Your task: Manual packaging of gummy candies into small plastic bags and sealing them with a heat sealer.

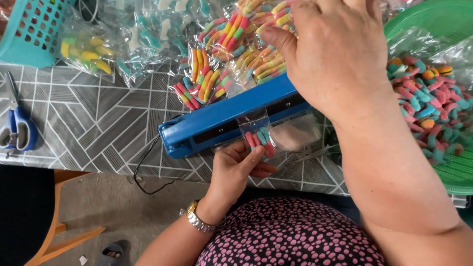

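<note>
The right hand lies flat on the blue sealer, pressing its arm down, fingers spread and not wrapped around anything. The left hand pinches a small clear bag of striped gummy worms at the counter's near edge, with the bag's mouth tucked under the sealer arm. To seal well, it seems best to keep the bag's mouth flat and straight across the bar, the sweets hanging clear below it, and the pressure even along the arm. Sealed bags are piled just behind the sealer toward the far edge. A green basket of loose sweets sits at the right edge, scissors at the left edge, and a teal basket in the far left corner.
</note>
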